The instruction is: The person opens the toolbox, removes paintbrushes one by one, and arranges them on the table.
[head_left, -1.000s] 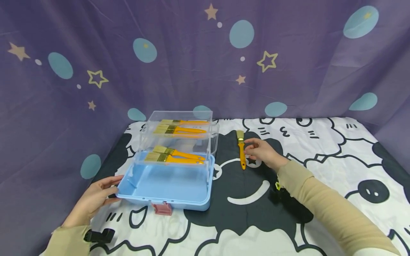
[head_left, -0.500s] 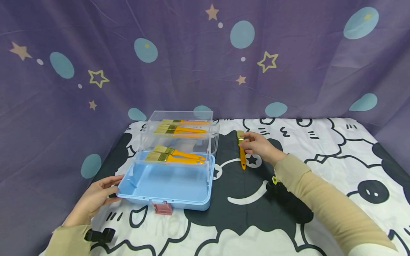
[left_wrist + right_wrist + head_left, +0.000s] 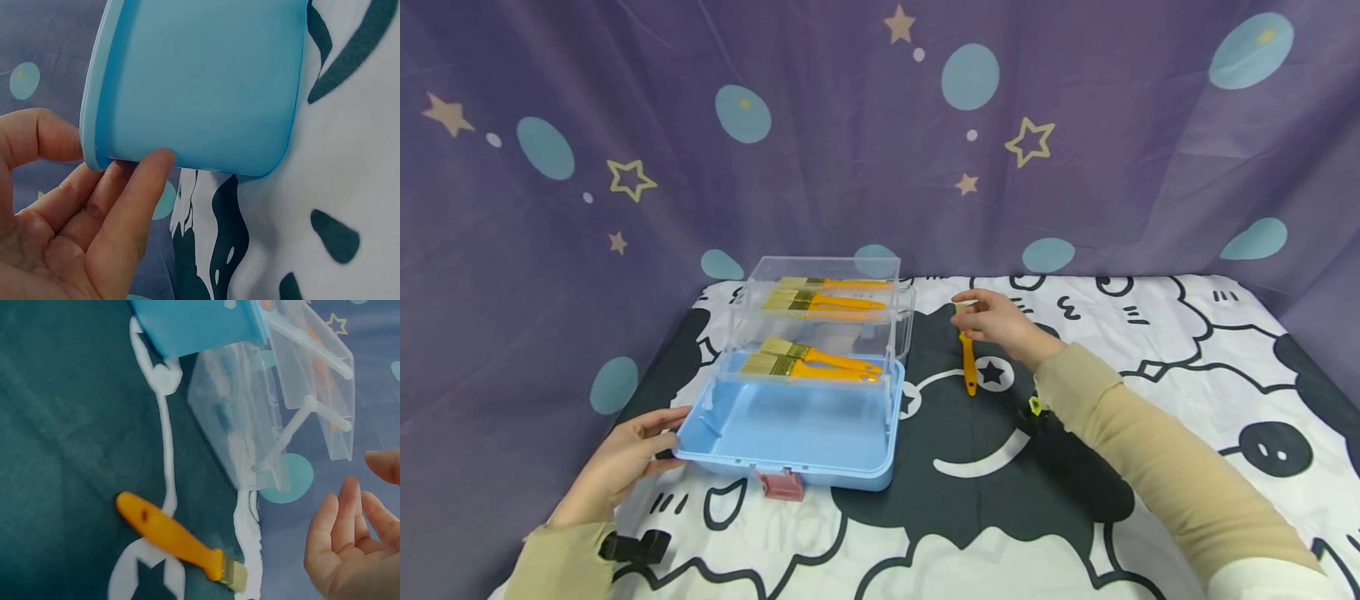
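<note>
At the front left corner of a light blue storage box [image 3: 805,421], my left hand [image 3: 628,458] holds the edge. In the left wrist view the thumb lies on the box's wall while other fingers reach around the rim. A paintbrush [image 3: 968,367] with a yellow handle lies on the cloth right of the box. My right hand [image 3: 1000,321] hovers over its bristle end, hiding most of the bristles in the head view. The right wrist view shows that hand's thumb and fingers apart with nothing between them. Several similar paintbrushes [image 3: 808,367] rest in the box's raised clear trays [image 3: 835,337].
A pink latch [image 3: 781,485] hangs at the box's front. Behind the trays sits the clear lid [image 3: 906,321], folded back. A black and white cartoon cloth [image 3: 1180,358] covers the surface, and a purple curtain [image 3: 850,192] rises behind.
My right hand has moved up and left along the loose paintbrush, from beside its handle to over its bristles. The brush, the box and my left hand have stayed in place.
</note>
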`<action>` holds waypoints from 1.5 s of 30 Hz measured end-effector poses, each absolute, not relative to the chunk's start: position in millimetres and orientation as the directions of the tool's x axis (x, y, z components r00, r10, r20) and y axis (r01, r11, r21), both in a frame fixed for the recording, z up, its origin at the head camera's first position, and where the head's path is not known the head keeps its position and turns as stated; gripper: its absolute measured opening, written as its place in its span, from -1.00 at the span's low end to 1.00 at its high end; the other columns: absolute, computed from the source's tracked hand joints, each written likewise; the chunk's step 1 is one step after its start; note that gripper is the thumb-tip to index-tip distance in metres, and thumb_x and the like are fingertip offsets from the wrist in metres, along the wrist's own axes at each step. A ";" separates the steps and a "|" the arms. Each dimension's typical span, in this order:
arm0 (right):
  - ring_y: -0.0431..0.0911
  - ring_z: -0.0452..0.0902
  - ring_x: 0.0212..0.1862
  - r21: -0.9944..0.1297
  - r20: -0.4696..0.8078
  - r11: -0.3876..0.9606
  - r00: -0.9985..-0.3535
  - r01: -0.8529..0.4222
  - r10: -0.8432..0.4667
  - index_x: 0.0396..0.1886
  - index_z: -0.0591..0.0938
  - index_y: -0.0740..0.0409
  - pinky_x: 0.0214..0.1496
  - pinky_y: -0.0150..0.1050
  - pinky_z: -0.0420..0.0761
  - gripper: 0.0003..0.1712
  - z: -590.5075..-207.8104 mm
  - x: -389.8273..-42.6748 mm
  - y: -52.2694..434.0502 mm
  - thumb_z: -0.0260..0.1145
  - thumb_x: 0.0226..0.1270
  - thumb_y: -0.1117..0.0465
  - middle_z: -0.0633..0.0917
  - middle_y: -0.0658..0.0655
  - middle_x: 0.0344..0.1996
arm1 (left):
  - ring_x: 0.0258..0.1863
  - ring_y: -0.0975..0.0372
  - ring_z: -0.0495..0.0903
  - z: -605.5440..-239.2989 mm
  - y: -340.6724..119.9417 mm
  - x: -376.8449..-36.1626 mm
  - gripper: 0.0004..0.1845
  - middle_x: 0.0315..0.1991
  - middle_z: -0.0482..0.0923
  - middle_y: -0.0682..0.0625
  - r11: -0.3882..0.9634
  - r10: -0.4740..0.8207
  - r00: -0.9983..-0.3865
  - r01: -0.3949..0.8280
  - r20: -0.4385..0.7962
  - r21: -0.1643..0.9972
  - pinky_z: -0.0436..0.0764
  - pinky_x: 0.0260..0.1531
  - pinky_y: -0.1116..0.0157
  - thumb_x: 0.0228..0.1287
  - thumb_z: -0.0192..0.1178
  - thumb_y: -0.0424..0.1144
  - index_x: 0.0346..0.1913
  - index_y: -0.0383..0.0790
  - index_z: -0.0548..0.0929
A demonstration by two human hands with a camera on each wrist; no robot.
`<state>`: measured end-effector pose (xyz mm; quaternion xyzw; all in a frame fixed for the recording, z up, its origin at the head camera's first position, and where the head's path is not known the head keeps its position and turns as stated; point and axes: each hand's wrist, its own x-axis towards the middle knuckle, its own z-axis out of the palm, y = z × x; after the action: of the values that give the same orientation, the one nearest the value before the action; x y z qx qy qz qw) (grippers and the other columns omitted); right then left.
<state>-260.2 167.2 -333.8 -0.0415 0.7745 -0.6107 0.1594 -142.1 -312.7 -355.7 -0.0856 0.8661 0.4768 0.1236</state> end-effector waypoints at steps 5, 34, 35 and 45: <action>0.10 0.38 0.15 -0.974 -0.159 0.200 -0.955 0.110 -0.249 0.37 0.27 0.23 0.32 0.04 0.36 -0.44 -323.8 -265.4 162.8 0.09 0.39 0.32 0.42 0.29 0.12 | -0.20 0.45 0.54 -356.4 -312.2 -143.1 -0.36 0.34 0.13 -0.48 0.536 -0.037 -0.956 -0.265 -0.291 0.802 0.67 -0.22 0.25 0.23 -0.08 -0.40 0.39 -0.51 0.12; 0.10 0.37 0.23 -0.964 -0.105 0.262 -0.975 0.051 -0.194 0.31 0.34 0.16 0.30 -0.05 0.40 -0.46 -260.1 -304.3 136.1 0.17 0.35 0.24 0.39 0.19 0.29 | -0.23 0.45 0.55 -357.1 -310.9 -144.6 -0.37 0.34 0.14 -0.48 0.536 -0.059 -0.956 -0.273 -0.288 0.799 0.68 -0.24 0.26 0.26 -0.07 -0.42 0.39 -0.51 0.12; 0.11 0.36 0.24 -0.964 -0.099 0.263 -0.975 0.043 -0.201 0.32 0.34 0.17 0.31 -0.04 0.39 -0.45 -259.7 -305.0 135.1 0.17 0.35 0.24 0.38 0.19 0.29 | -0.23 0.44 0.55 -356.8 -310.7 -145.0 -0.37 0.34 0.14 -0.48 0.536 -0.057 -0.957 -0.271 -0.285 0.800 0.68 -0.24 0.26 0.26 -0.07 -0.42 0.39 -0.51 0.13; 0.12 0.38 0.22 -0.952 -0.053 0.304 -0.947 -0.048 -0.317 0.29 0.37 0.16 0.33 -0.03 0.36 -0.46 -271.3 -327.0 108.1 0.20 0.35 0.15 0.42 0.22 0.24 | -0.25 0.49 0.54 -359.7 -313.8 -142.3 -0.37 0.33 0.18 -0.46 0.507 -0.051 -0.956 -0.275 -0.290 0.817 0.67 -0.23 0.26 0.25 -0.05 -0.42 0.39 -0.50 0.13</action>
<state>-327.0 108.1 -271.3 -0.1141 0.7990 -0.5790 0.1160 -142.3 -313.8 -359.7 -0.0948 0.8604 0.4873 0.1149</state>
